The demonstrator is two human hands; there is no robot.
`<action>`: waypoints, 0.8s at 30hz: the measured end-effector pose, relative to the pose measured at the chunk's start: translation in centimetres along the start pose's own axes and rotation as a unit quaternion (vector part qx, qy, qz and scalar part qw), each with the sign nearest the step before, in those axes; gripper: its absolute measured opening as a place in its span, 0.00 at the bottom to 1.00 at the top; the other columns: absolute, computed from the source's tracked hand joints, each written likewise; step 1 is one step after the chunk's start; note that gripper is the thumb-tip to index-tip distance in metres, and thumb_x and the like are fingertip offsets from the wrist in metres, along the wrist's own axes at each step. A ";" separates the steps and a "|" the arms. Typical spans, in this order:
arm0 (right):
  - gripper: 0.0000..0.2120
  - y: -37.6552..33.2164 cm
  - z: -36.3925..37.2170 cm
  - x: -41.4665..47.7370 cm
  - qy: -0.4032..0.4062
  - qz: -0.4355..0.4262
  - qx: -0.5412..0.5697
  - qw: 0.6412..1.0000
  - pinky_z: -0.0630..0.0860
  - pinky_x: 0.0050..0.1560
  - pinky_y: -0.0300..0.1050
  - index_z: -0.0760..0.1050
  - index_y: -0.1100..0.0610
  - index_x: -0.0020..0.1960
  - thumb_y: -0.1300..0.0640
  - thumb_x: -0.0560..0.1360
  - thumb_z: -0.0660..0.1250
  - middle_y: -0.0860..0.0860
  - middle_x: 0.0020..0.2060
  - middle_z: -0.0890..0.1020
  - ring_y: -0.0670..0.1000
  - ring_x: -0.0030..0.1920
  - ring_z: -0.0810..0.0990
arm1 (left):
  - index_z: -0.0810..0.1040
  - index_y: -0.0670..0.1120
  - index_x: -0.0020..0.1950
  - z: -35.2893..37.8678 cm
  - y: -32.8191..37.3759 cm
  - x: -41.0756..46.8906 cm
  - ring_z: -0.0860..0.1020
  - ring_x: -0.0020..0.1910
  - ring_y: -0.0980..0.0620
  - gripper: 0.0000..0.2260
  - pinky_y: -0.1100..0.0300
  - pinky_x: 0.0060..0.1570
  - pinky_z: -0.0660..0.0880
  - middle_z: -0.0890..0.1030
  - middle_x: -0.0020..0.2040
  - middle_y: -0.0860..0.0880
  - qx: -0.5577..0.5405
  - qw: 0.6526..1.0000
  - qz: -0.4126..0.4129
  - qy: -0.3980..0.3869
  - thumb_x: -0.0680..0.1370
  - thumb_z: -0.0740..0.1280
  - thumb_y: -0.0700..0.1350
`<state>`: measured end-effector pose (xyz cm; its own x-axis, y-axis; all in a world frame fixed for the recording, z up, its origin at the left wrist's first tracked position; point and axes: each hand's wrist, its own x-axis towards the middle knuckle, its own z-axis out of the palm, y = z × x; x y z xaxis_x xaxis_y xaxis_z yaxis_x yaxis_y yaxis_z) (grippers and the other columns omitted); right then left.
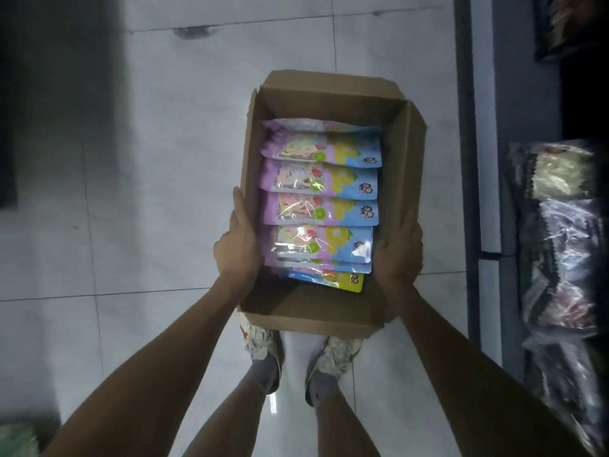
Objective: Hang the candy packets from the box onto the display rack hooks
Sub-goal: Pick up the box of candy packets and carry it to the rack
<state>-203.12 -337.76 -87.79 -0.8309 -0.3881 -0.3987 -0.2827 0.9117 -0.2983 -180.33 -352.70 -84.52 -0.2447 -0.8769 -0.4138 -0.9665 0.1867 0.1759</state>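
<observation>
An open cardboard box (400, 153) is held over the white tiled floor, just ahead of my feet. Inside lie several candy packets (321, 179), overlapping in a row; they are purple, yellow and blue with fruit pictures and clear windows. My left hand (237, 242) grips the box's left wall, fingers stretched along the outside. My right hand (400, 249) grips the right wall. The near end of the box holds no packets. No rack hooks can be seen.
A grey shelf base (474, 159) runs along the right. Dark, clear-wrapped packets (557, 245) hang or lie stacked at the right edge. A dark shape (8, 159) fills the far left. My two shoes (263, 344) stand below the box.
</observation>
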 end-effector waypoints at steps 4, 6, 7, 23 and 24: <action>0.36 0.0 -0.2 0.5 -0.004 -0.011 0.005 1.000 0.83 0.58 0.59 0.57 0.49 0.84 0.55 0.81 0.70 0.55 0.64 0.82 0.60 0.60 0.84 | 0.58 0.43 0.75 -0.9 1.0 0.6 0.74 0.33 0.47 0.27 0.49 0.38 0.72 0.81 0.46 0.44 -0.047 0.998 -0.038 -0.025 0.83 0.67 0.51; 0.36 -0.6 -1.3 0.5 -0.006 -0.011 0.007 1.000 0.84 0.55 0.59 0.60 0.50 0.83 0.59 0.80 0.71 0.56 0.60 0.84 0.61 0.57 0.85 | 0.61 0.42 0.72 -1.9 1.6 0.4 0.71 0.33 0.48 0.23 0.50 0.40 0.70 0.78 0.44 0.44 -0.036 0.998 -0.039 -0.029 0.83 0.66 0.50; 0.36 -0.9 -2.1 0.3 -0.011 -0.013 0.010 1.000 0.84 0.54 0.58 0.61 0.51 0.83 0.60 0.79 0.71 0.57 0.59 0.84 0.61 0.57 0.85 | 0.62 0.42 0.71 -2.4 1.8 0.3 0.70 0.33 0.49 0.23 0.50 0.40 0.69 0.77 0.44 0.45 -0.026 0.998 -0.045 -0.029 0.83 0.66 0.51; 0.32 1.3 -28.7 -19.9 -0.004 0.095 0.060 0.994 0.78 0.43 0.56 0.67 0.57 0.77 0.65 0.75 0.71 0.63 0.47 0.84 0.67 0.46 0.84 | 0.59 0.49 0.65 -27.3 9.7 -17.3 0.78 0.33 0.48 0.22 0.55 0.37 0.76 0.83 0.45 0.51 0.120 0.982 0.119 -0.080 0.81 0.68 0.56; 0.32 1.6 -30.5 -21.8 0.008 0.108 0.064 0.992 0.79 0.44 0.57 0.67 0.57 0.78 0.65 0.76 0.70 0.63 0.48 0.84 0.67 0.47 0.84 | 0.60 0.49 0.66 -28.9 10.3 -18.6 0.78 0.33 0.48 0.22 0.55 0.37 0.76 0.83 0.45 0.51 0.127 0.978 0.141 -0.082 0.81 0.68 0.56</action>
<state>-200.12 -323.73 -53.10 -0.8730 -0.1824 -0.4523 -0.0352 0.9486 -0.3145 -183.51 -347.28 -49.19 -0.4935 -0.6958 -0.5219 -0.8415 0.5336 0.0843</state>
